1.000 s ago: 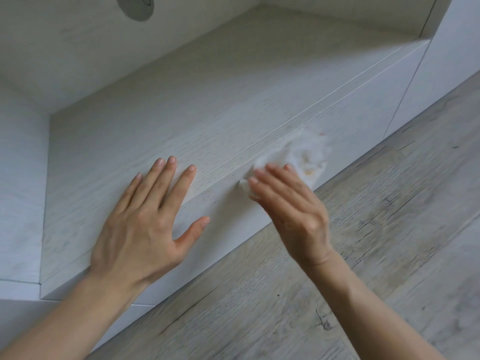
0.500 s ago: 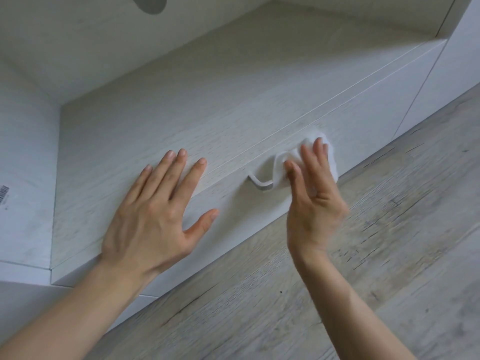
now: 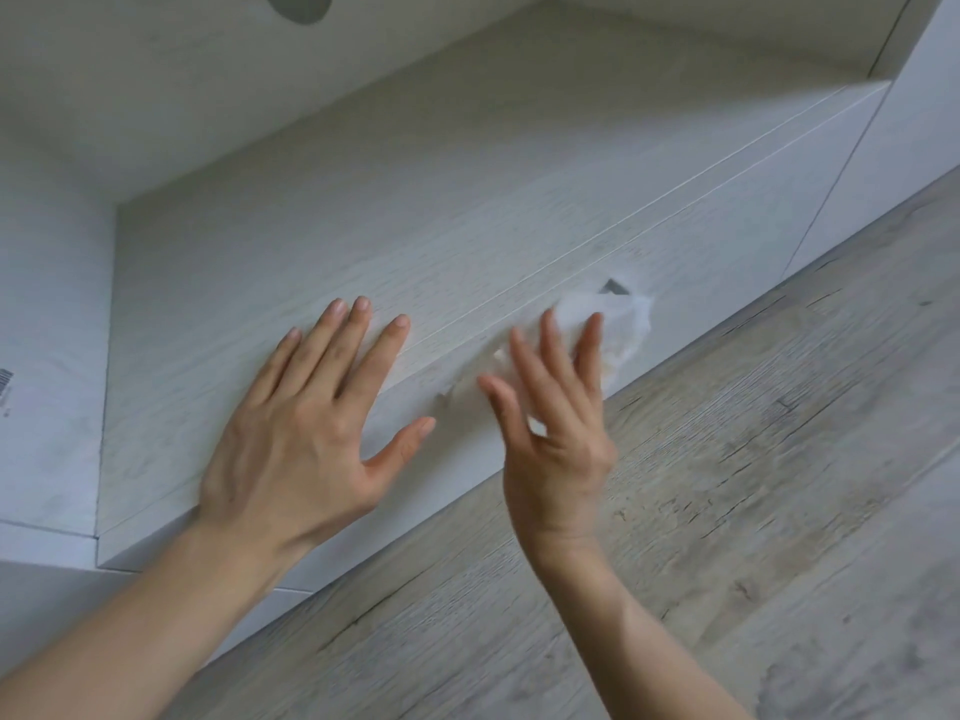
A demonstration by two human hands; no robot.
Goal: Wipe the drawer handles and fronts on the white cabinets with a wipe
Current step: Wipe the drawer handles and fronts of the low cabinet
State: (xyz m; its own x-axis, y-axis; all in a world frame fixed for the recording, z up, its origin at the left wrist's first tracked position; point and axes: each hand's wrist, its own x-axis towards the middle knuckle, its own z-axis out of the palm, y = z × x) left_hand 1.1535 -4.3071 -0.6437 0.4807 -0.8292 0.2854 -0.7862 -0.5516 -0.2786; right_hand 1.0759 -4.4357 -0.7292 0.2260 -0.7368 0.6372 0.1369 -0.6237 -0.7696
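Observation:
A low white cabinet with a wood-grain top [image 3: 363, 200] runs across the view. Its drawer front [image 3: 727, 241] faces the floor side. My right hand [image 3: 556, 423], blurred by motion, presses a white wipe [image 3: 623, 324] against the drawer front, fingers spread over it. The wipe covers most of the drawer handle; only the handle's right end [image 3: 615, 287] shows above it. My left hand [image 3: 306, 423] lies flat on the cabinet top near its front edge, fingers apart, holding nothing.
Grey wood-plank floor [image 3: 753, 485] lies to the right and below. A tall white cabinet panel [image 3: 893, 163] stands at the right, a white side panel with a barcode sticker [image 3: 5, 387] at the left. A round grey disc [image 3: 296, 5] shows at the top.
My right hand has swept the wipe along the handle, first right, then back left, so the handle's right end now shows. The left hand has stayed flat on the top.

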